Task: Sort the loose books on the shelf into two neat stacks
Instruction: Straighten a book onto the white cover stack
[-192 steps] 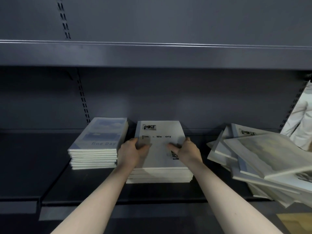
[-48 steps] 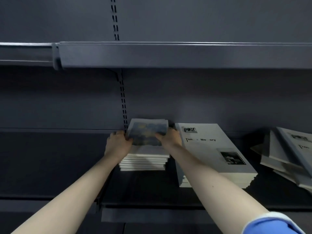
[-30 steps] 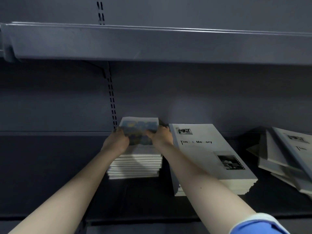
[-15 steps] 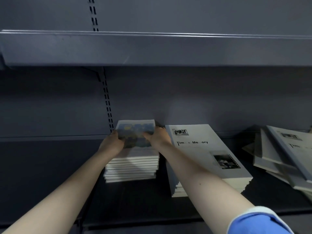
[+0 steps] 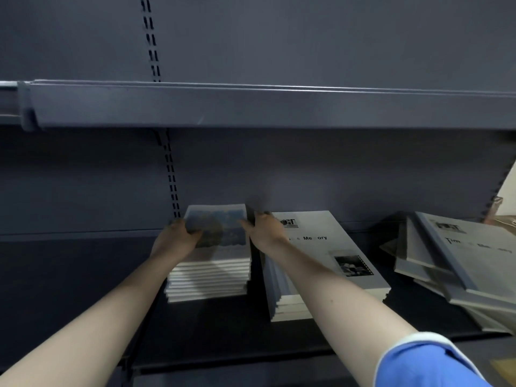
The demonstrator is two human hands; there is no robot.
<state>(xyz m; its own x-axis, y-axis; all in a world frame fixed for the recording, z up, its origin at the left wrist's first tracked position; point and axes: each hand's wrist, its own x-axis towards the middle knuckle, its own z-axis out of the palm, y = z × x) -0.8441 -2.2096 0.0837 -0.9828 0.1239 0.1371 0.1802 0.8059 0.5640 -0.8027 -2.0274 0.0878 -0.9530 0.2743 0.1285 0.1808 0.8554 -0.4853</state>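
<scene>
hands bracket the left stack (image 5: 208, 272) from both sides: the left hand (image 5: 176, 240) curls round its left edge with the thumb over the cover, the right hand (image 5: 264, 230) presses the right edge with fingers wrapped down the side. both grip the top book (image 5: 216, 227), the one with a blue picture on its cover, at its far half, so it can be nudged square with the books beneath. the squeeze from two sides seems meant to line the edges up, since one hand alone would only slide the book across

the stack sits near the back wall of the shelf (image 5: 83, 275), just right of the slotted upright (image 5: 170, 174). its lower books step out a little toward the front, so it is not yet flush. the right stack (image 5: 329, 263) lies just beside it, a narrow gap between them, angled slightly and topped by a grey cover with a small photo. the right forearm crosses over that stack's near left corner

loose books (image 5: 458, 263) lie fanned and tilted at the far right, well apart from both stacks, so by my judgement the sorting is only partly done. more trips to that heap are needed, and a careless pull could spill it off the front edge
</scene>
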